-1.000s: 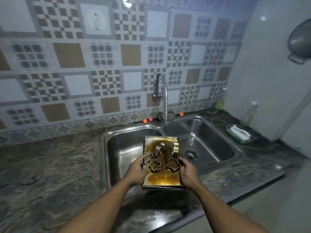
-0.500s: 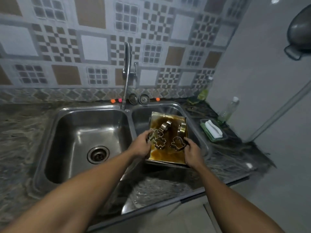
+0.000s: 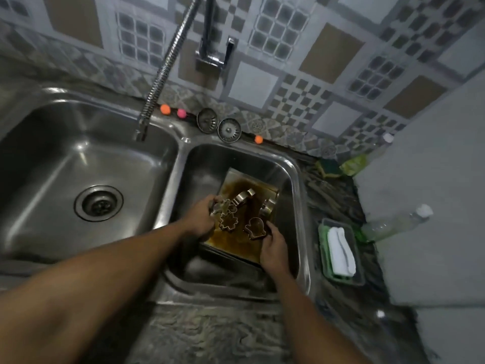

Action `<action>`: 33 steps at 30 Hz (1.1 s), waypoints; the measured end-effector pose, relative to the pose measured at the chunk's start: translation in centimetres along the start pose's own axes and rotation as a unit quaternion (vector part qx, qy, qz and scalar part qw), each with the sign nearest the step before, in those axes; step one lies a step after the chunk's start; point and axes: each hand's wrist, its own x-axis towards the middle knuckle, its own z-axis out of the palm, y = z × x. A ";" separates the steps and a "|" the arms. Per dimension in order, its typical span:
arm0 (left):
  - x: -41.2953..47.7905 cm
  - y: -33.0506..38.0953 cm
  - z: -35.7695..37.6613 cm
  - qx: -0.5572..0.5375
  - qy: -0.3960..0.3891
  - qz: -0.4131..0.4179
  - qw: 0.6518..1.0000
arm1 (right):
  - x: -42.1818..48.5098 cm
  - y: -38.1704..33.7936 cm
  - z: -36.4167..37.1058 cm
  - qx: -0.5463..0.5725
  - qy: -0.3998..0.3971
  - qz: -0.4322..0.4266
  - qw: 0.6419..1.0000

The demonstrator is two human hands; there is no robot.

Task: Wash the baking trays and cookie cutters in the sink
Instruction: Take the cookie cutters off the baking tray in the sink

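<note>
A greasy brown-stained baking tray (image 3: 236,241) sits low inside the right basin (image 3: 296,195) of the steel double sink. Several metal cookie cutters lie on it: a flower shape (image 3: 228,221), a mitten shape (image 3: 256,227), a curved one (image 3: 242,197) and a round one (image 3: 267,207). My left hand (image 3: 200,218) grips the tray's left edge, thumb by the cutters. My right hand (image 3: 273,249) grips the tray's near right corner.
The left basin (image 3: 65,164) has an open drain (image 3: 98,203), with the spring faucet spout (image 3: 154,85) above it. Two strainer plugs (image 3: 218,125) lean on the back ledge. A green dish with a white sponge (image 3: 340,250) and a plastic bottle (image 3: 396,223) stand to the right.
Both hands carried the tray with the cutters from above the divider over to the right basin and lowered it deep into that basin. The view has tilted down and closer.
</note>
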 end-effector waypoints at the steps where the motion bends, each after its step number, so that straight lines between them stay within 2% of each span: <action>1: 0.7 -0.5 0.6 -0.005 0.003 -0.012 1.000 | 0.9 0.5 0.3 0.005 -0.011 0.002 1.000; 6: 3.8 -2.7 2.9 0.023 0.023 -0.038 0.999 | 4.8 3.0 2.5 0.009 -0.045 0.009 0.999; 16: 6.7 -6.0 4.8 0.059 0.078 -0.115 0.989 | 9.5 5.6 5.8 -0.003 -0.100 -0.040 0.994; 22: 6.4 -6.0 4.9 0.057 0.040 -0.145 0.987 | 10.4 6.8 6.4 -0.003 -0.121 -0.043 0.992; 24: 6.4 -5.5 4.7 0.117 0.047 -0.128 0.984 | 10.5 6.0 5.9 0.007 -0.078 -0.062 0.995; 26: 6.5 -4.4 4.4 0.253 0.050 -0.067 0.964 | 10.8 4.6 4.9 0.014 -0.035 -0.055 0.998; 29: 7.0 -2.1 4.5 0.431 -0.004 0.053 0.901 | 11.5 2.4 3.7 -0.004 -0.077 -0.066 0.995; 31: 7.8 -1.8 4.9 0.485 -0.051 0.058 0.871 | 11.9 1.3 3.5 -0.078 -0.109 -0.103 0.986; 33: 8.3 -1.8 5.4 0.501 -0.074 0.040 0.862 | 11.9 0.6 3.8 -0.148 -0.117 -0.136 0.973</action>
